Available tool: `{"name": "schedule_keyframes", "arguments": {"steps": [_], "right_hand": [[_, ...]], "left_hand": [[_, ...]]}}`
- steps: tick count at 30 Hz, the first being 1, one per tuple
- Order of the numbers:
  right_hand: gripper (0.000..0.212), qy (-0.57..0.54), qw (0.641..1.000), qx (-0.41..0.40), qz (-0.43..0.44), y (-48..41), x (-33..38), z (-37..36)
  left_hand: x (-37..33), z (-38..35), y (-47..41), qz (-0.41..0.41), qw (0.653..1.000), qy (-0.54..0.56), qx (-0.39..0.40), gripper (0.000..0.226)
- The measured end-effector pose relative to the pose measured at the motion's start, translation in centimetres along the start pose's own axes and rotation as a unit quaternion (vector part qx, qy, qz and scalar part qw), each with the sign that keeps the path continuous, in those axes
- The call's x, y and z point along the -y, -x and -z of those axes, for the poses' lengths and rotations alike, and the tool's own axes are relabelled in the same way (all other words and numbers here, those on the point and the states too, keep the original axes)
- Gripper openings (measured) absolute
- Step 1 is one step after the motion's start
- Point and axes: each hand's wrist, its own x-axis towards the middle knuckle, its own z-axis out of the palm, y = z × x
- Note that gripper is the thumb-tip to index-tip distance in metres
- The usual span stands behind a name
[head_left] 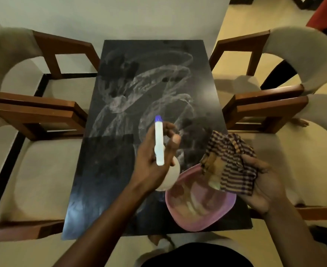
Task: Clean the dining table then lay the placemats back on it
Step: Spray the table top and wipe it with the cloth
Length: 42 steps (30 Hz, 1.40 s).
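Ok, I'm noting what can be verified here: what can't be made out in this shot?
Head view only:
- Spray bottle: its body is mostly hidden behind the left hand; no label readable.
- Pink basin: contents blurred, partly covered by the striped cloth in the right hand.
- Placemats: none in view.
- Figure in red, top right: cut off by the frame edge.
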Motion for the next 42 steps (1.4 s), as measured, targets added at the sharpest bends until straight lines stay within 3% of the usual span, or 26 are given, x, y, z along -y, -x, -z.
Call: {"name": "schedule_keyframes", "arguments": {"steps": [11,19,26,29,30,32,34,36,37,39,42], "right_hand": [[0.043,0.075,0.994,-0.013,0.08,-6.3,6.5,-0.9],[0.04,0.193,0.973,-0.059,0.114,-20.9,14.3,-2.4],[0.024,0.262,0.937,-0.141,0.184,-31.7,17.6,-4.4],[0.027,0.365,0.875,-0.166,0.27,-38.3,19.6,-6.0],[0.027,0.418,0.838,-0.168,0.308,-40.9,20.2,-6.7],[0.035,0.547,0.727,-0.159,0.383,-47.0,21.4,-7.0],[0.053,0.705,0.607,-0.104,0.352,-53.3,22.0,-6.7],[0.065,0.812,0.524,-0.069,0.247,-57.1,21.2,-6.0],[0.069,0.834,0.502,-0.061,0.222,-58.2,20.6,-5.7],[0.073,0.848,0.462,-0.068,0.253,-59.1,19.9,-5.4],[0.074,0.845,0.448,-0.081,0.282,-59.9,20.3,-5.6]], "left_hand": [[3.5,0.0,-6.4,0.085,0.991,-0.102,0.019,0.021],[7.8,-3.1,-14.1,0.179,0.96,-0.198,0.08,0.022],[12.9,-4.3,-23.2,0.202,0.954,-0.198,0.1,0.022],[15.2,-4.8,-28.9,0.189,0.958,-0.187,0.106,0.021],[15.9,-5.0,-30.8,0.184,0.959,-0.185,0.108,0.02],[17.6,-5.0,-34.7,0.177,0.962,-0.18,0.106,0.019],[19.3,-5.0,-38.5,0.178,0.96,-0.185,0.11,0.019],[21.0,-4.9,-41.8,0.184,0.953,-0.203,0.129,0.021],[21.7,-4.9,-43.3,0.187,0.95,-0.211,0.137,0.025],[22.9,-4.9,-45.8,0.193,0.943,-0.232,0.142,0.032],[24.1,-4.9,-48.4,0.207,0.934,-0.258,0.138,0.038]]}}
